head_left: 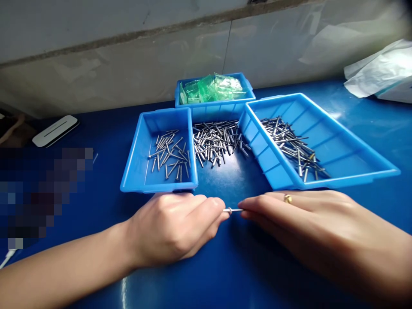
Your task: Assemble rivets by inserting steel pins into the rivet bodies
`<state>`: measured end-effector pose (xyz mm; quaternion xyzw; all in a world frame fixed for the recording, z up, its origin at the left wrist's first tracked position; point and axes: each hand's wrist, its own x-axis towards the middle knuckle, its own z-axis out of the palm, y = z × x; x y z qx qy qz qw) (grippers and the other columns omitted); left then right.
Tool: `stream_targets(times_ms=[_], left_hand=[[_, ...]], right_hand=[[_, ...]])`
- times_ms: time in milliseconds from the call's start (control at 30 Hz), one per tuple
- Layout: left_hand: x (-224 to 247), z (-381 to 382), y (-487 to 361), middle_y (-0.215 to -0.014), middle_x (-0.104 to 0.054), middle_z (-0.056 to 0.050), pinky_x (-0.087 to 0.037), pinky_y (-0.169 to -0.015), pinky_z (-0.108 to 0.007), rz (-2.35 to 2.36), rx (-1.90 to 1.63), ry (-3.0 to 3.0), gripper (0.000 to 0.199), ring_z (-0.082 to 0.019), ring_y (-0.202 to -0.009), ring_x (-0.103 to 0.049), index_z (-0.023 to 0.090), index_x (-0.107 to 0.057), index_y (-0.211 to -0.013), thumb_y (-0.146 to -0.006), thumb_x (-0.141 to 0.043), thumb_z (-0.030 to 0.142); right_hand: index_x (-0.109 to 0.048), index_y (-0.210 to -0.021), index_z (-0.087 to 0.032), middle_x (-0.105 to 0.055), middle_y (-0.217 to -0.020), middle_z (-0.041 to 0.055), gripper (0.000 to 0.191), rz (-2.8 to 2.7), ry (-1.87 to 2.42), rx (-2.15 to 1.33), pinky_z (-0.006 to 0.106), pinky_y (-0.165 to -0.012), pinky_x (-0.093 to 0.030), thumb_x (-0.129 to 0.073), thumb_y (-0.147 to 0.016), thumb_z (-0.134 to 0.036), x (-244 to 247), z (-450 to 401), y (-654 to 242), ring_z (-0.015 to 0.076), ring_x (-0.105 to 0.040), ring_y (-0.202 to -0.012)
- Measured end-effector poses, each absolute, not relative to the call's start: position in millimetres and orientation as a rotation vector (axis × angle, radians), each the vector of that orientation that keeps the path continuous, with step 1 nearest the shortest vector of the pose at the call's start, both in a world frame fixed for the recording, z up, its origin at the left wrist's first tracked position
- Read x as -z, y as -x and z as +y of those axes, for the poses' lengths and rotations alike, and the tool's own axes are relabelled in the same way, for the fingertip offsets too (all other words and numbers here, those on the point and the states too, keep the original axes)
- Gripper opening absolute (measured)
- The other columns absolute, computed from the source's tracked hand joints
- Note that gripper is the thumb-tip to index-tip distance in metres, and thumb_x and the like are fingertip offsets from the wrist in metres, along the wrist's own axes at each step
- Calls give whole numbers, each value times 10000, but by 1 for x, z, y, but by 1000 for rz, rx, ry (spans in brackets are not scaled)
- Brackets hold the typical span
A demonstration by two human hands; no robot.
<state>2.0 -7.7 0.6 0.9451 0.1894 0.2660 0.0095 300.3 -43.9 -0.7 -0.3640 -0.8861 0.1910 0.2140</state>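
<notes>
Between my two hands a blind rivet (229,210) lies level, its flange and part of its thin pin showing in the gap. My left hand (180,223) pinches one end with thumb and forefinger. The fingertips of my right hand (289,214), which wears a gold-coloured ring, close on the pin at the other end. Just beyond my hands, a pile of rivets (215,141) lies on the blue table. A blue bin (128,171) of screws (174,154) stands behind my left hand. Behind my right hand, a larger blue bin (347,150) holds more rivets (289,141).
At the back a blue bin (219,107) holds green and clear plastic packets (209,88). A white flat device (56,130) lies at the left, near a blurred-out patch. White crumpled wrapping (383,68) sits at the back right. A tiled wall (128,77) borders the table (103,171).
</notes>
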Motion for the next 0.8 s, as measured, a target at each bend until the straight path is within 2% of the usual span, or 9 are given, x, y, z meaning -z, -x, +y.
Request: stream_targets(times_ms=[100, 200, 267, 333, 400, 467, 567, 667, 800], left_hand=[[-1, -9, -1, -961, -959, -8, -745, -779, -222, 519, -892, -2849, 375, -124, -789, -935, 146, -785, -1306, -1443, -439, 193], [-2, -10, -2, -1048, -1000, -9, -788, -923, -187, 467, -928, -2749, 288, -118, -909, -977, 131, -804, -1415, -1431, -522, 187], [-4, -10, -3, -1088, -1011, -13, -789, -990, -171, 459, -914, -2733, 294, -120, -935, -982, 135, -838, -1383, -1410, -546, 148], [-6, -10, -4, -1133, -1013, -21, -779, -994, -149, 452, -903, -2726, 319, -119, -939, -982, 146, -869, -1328, -1381, -559, 95], [-7, -10, -4, -1233, -1016, -54, -775, -993, -138, 483, -937, -2712, 284, -126, -986, -990, 156, -880, -1273, -1351, -618, 79], [-7, -11, -3, -1238, -1010, -81, -777, -999, -147, 508, -976, -2695, 227, -139, -1003, -995, 153, -861, -1229, -1335, -669, 93], [-4, -11, -2, -979, -952, -30, -755, -847, -170, 553, -936, -2725, 283, -135, -798, -936, 152, -821, -1197, -1386, -612, 179], [-2, -10, -3, -835, -877, 25, -662, -671, -221, 628, -878, -2800, 438, -118, -635, -824, 173, -820, -1118, -1432, -520, 233], [-1, -11, -8, -865, -900, 16, -626, -664, -281, 654, -884, -2865, 533, -124, -664, -829, 186, -802, -998, -1440, -507, 225]], right_hand=[[-753, -1048, -236, -768, -792, -13, 435, -2491, 896, -478, 293, -567, -513, -469, -1099, 89, 0, -39, -295, 164, -717, -561], [-725, -986, -230, -746, -750, -30, 415, -2486, 862, -487, 259, -529, -506, -467, -1105, 72, -2, -40, -291, 135, -691, -518], [-725, -997, -231, -814, -796, -12, 413, -2477, 870, -483, 245, -552, -545, -466, -1121, 67, -3, -41, -289, 138, -746, -553], [-725, -1007, -238, -895, -874, 21, 420, -2457, 885, -430, 252, -558, -565, -469, -1171, 53, -4, -41, -287, 154, -803, -585], [-726, -1015, -245, -937, -935, 48, 407, -2426, 892, -377, 271, -557, -570, -496, -1261, -18, -5, -39, -287, 171, -835, -599], [-770, -1113, -243, -915, -893, 24, 316, -2405, 910, -377, 283, -569, -569, -564, -1319, -121, -7, -38, -288, 176, -823, -578], [-823, -1337, -261, -835, -798, -20, 94, -2379, 1020, -390, 296, -594, -571, -740, -1293, -279, -6, -42, -293, 204, -789, -584], [-838, -1335, -278, -815, -810, 9, 210, -2370, 1156, -365, 316, -621, -582, -859, -1235, -461, -1, -50, -300, 252, -810, -678], [-819, -1249, -285, -782, -808, 19, 270, -2375, 1189, -343, 326, -629, -564, -840, -1230, -553, 6, -58, -305, 263, -794, -706]])
